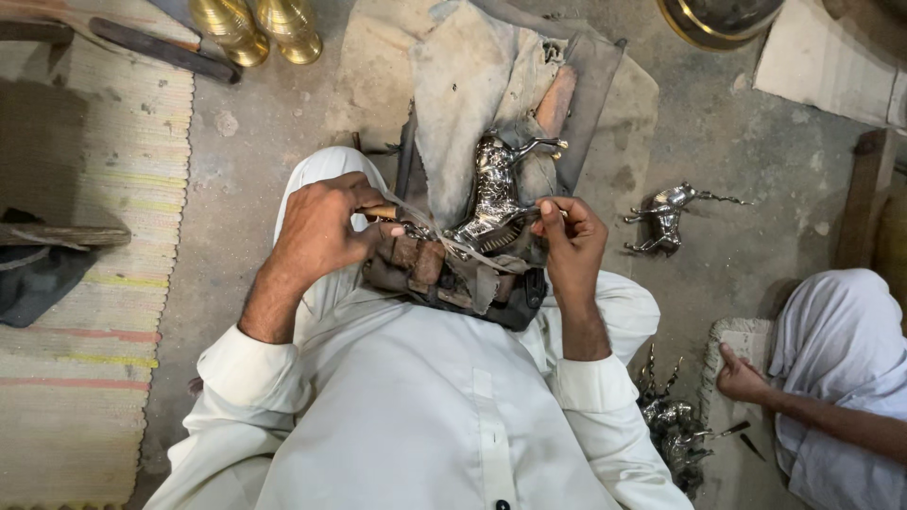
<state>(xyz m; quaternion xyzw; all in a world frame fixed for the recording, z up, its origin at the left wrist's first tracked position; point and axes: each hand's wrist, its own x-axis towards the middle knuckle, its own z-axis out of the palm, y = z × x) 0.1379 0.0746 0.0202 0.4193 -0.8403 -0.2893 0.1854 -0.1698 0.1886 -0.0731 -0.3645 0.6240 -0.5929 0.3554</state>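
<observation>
The left hand [321, 231] gripped a small tool and the right hand [570, 241] pinched the shiny metal horse [493, 194] on the lap pad [453, 279], so steady, gentle strokes seemed best.

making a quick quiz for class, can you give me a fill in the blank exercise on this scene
1. The silver figurine between the person's hands has the shape of a ____.
2. A second one lies on the ____ floor.
3. The left hand and right hand come out of ____ sleeves.
4. The two vases at the top are ____ coloured.

Missing: horse; concrete; white; gold
</observation>
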